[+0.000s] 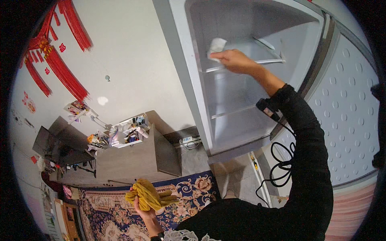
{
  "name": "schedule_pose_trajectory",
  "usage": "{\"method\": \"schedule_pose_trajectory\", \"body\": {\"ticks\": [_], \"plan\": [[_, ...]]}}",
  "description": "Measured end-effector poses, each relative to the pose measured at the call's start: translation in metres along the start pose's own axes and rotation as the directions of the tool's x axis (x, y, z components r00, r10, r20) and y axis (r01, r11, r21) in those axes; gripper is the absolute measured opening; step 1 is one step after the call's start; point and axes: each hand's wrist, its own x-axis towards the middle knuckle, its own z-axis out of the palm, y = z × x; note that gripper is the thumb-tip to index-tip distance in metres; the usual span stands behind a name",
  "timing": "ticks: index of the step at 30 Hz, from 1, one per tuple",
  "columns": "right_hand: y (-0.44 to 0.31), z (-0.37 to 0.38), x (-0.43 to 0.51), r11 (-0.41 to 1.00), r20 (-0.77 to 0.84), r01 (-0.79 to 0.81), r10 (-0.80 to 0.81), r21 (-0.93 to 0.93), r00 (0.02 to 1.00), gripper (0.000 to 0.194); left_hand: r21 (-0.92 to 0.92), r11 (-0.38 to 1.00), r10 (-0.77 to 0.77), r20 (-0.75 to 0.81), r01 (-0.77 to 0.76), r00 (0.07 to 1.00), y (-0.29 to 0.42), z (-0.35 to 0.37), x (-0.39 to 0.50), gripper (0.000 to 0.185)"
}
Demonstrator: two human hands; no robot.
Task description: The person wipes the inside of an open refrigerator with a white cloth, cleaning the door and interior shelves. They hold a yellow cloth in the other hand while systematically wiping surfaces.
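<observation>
My right hand [236, 61] reaches inside an upright refrigerator compartment [178, 18] and grips a small white wad [218, 45]. Whether the wad is paper, cloth or sponge cannot be made out. It is close to the back of the compartment, above a pale shelf edge [265, 61]. A lower shelf edge [235, 111] crosses the compartment beneath. My left hand [145, 213] is lower down, outside the refrigerator, and holds a bunched mustard-yellow cloth [147, 195] over the carpet.
An open door with raised oval bumps [340, 111] stands right. A coiled black cable [282, 164] hangs by my right sleeve. Left are a grey cabinet [126, 162] bearing a white organizer [129, 143], a monitor [57, 150], red tassels [64, 72], a power strip [187, 139] and patterned carpet [193, 192].
</observation>
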Motion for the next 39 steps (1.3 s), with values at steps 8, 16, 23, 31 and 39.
{"method": "schedule_pose_trajectory", "body": {"ticks": [8, 16, 23, 31, 39], "plan": [[-0.006, -0.004, -0.033, 0.96, -0.163, 0.279, -0.28, -0.033, 0.946, 0.035, -0.004, 0.995, -0.097, 0.0, 0.097, 0.995, -0.008, 0.003, 0.026, 0.053], [-0.036, 0.021, -0.048, 0.956, -0.328, 0.112, -0.202, -0.271, 0.923, 0.023, -0.029, 0.982, -0.184, 0.087, 0.187, 0.979, 0.011, 0.019, 0.015, 0.045], [-0.061, 0.06, -0.044, 0.891, -0.545, 0.23, -0.425, -0.39, 0.723, 0.022, 0.046, 0.996, -0.077, 0.161, 0.07, 0.984, 0.006, 0.063, 0.015, 0.051], [-0.007, 0.04, -0.078, 0.904, -0.704, 0.175, -0.415, -0.389, 0.576, 0.019, 0.047, 0.996, -0.078, 0.105, 0.074, 0.991, 0.013, 0.033, 0.005, 0.049], [-0.058, 0.138, -0.098, 0.774, -0.628, -0.027, 0.533, 0.633, 0.567, 0.024, 0.073, 0.993, -0.098, 0.092, 0.092, 0.991, 0.017, 0.046, 0.0, 0.051]]}}
